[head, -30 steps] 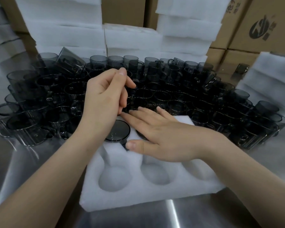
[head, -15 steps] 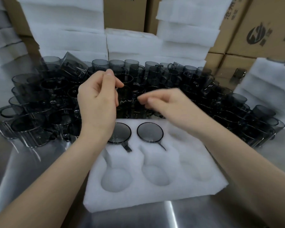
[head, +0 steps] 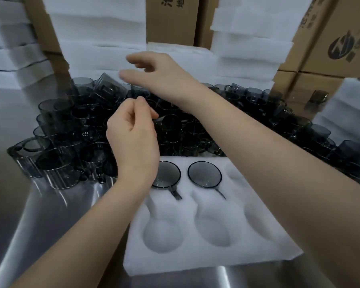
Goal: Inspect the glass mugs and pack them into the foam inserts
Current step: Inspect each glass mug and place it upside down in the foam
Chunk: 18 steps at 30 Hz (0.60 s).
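A white foam insert [head: 216, 260] lies on the steel table in front of me. Two smoky glass mugs sit in its far row, one on the left [head: 167, 174] and one in the middle [head: 204, 173], rims up and handles toward me. The other cavities are empty. Behind the insert is a dense pile of dark glass mugs [head: 247, 125]. My left hand [head: 133, 140] hovers over the pile's near edge, its fingers pinched at the rim of a mug [head: 170, 129]. My right hand [head: 156, 75] reaches across over the back of the pile, fingers spread and empty.
Stacks of white foam sheets [head: 100, 44] and cardboard boxes [head: 328, 46] stand behind the pile. More foam [head: 345, 113] is at the right and foam [head: 10, 48] at the far left. Bare steel table [head: 50, 225] shows at front left.
My right hand has lifted off the insert, uncovering the second packed mug, and moved back and left over the pile. My left hand has stayed near the pile's front edge.
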Each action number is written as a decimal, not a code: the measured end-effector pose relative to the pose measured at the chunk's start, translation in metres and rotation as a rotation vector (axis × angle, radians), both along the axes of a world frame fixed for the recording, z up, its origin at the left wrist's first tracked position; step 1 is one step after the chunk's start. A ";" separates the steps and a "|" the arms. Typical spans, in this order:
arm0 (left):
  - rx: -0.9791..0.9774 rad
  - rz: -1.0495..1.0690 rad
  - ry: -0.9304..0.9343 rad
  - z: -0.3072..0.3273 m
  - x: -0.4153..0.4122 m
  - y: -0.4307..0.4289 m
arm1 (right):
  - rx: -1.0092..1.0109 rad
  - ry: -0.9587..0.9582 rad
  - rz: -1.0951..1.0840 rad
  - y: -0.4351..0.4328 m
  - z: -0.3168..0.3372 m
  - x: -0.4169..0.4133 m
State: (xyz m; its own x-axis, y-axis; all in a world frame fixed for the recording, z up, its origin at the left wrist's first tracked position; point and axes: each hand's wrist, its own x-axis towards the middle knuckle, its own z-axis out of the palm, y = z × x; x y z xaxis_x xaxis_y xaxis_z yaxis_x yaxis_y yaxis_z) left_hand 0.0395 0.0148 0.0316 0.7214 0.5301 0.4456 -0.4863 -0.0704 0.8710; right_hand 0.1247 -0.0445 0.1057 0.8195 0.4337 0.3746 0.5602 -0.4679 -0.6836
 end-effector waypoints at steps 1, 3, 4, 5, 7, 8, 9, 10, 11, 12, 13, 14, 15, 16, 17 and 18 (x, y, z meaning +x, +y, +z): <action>0.005 0.006 0.000 0.000 0.000 0.000 | -0.042 0.005 0.003 0.010 0.003 0.000; 0.007 0.015 0.003 0.000 0.001 0.001 | -0.129 -0.016 -0.034 0.026 0.004 0.003; 0.000 0.016 0.005 0.000 0.001 0.002 | -0.149 -0.026 -0.056 0.032 0.003 0.005; -0.012 0.017 0.008 0.000 0.002 0.003 | -0.147 -0.022 -0.072 0.035 0.001 0.008; -0.029 0.020 0.010 0.000 0.003 0.004 | -0.102 0.012 -0.079 0.036 -0.005 0.012; -0.033 0.018 0.006 0.000 0.003 0.003 | -0.068 0.020 -0.078 0.035 -0.007 0.013; -0.033 0.015 0.002 0.000 0.003 0.003 | -0.034 0.023 -0.073 0.033 -0.008 0.014; -0.030 0.012 0.000 0.000 0.003 0.003 | -0.004 0.025 -0.065 0.032 -0.009 0.013; -0.029 0.010 -0.001 0.000 0.003 0.003 | 0.013 0.030 -0.044 0.032 -0.010 0.012; -0.031 0.009 -0.001 0.001 0.003 0.003 | 0.015 0.047 -0.009 0.033 -0.010 0.012; -0.039 0.009 -0.001 0.001 0.003 0.003 | 0.002 0.070 0.036 0.035 -0.010 0.012; -0.052 0.010 0.003 0.001 0.003 0.003 | -0.038 0.089 0.071 0.037 -0.010 0.013; -0.067 0.010 0.011 0.000 0.004 0.004 | -0.091 0.102 0.089 0.040 -0.011 0.013; -0.080 0.009 0.018 0.000 0.004 0.004 | -0.141 0.099 0.089 0.042 -0.011 0.015; -0.086 0.004 0.023 0.000 0.004 0.004 | -0.179 0.081 0.070 0.044 -0.012 0.017; -0.086 -0.002 0.025 0.000 0.004 0.004 | -0.200 0.048 0.043 0.045 -0.014 0.019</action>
